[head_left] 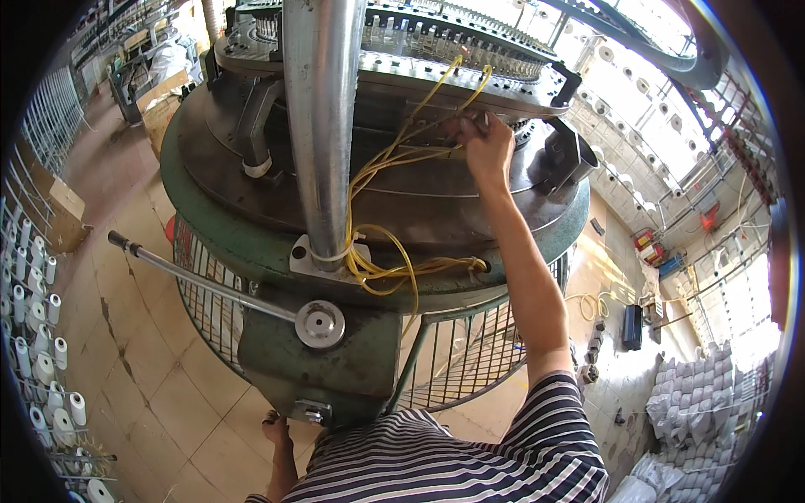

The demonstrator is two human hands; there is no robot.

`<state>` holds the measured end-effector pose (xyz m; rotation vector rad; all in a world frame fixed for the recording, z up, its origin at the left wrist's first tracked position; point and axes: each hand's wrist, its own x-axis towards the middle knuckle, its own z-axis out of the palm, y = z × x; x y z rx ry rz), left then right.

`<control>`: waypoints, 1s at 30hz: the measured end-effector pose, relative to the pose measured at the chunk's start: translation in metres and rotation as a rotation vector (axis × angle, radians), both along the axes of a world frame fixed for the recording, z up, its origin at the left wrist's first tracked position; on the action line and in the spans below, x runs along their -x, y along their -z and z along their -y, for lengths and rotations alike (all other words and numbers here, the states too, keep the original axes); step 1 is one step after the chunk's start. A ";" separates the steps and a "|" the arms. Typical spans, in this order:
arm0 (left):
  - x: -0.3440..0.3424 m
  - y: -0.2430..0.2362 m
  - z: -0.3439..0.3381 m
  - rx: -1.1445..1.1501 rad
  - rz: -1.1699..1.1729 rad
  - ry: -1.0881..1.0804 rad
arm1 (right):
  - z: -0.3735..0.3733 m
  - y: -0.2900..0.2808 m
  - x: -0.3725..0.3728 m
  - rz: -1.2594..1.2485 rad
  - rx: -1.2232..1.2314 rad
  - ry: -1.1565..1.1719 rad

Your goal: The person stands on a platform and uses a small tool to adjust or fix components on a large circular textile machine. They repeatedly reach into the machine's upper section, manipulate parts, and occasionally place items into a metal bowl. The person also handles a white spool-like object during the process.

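Observation:
A large round knitting machine (402, 205) with a dark top and green rim stands before me. My right hand (488, 147) reaches across it, fingers curled just under the edge of the needle ring (503, 88). A small metal tip shows at its fingers, too small to name. Thin yellow tubes (381, 163) run past the hand, some up to the ring; I cannot tell whether it touches them. Low on the left, my left hand (276, 427) is closed beside the green gearbox (335, 365); what it holds, if anything, I cannot make out.
An upright steel post (323, 134) rises close in front of me. A crank lever (201, 277) juts leftward from a round hub (320, 324). Below the rim is a wire guard (470, 360). Yarn cones (42, 360) line the left; wrapped bundles (692, 394) lie at right.

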<state>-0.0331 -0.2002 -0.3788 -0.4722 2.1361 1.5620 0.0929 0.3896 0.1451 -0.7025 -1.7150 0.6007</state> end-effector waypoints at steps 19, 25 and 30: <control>0.008 0.017 0.001 0.006 0.050 0.037 | -0.008 0.003 0.032 0.109 -0.074 0.013; 0.011 0.026 0.007 -0.027 0.056 -0.032 | -0.002 -0.002 0.032 0.373 -0.139 0.221; 0.015 0.031 0.010 -0.042 0.080 0.004 | -0.004 0.003 0.040 0.269 -0.222 0.256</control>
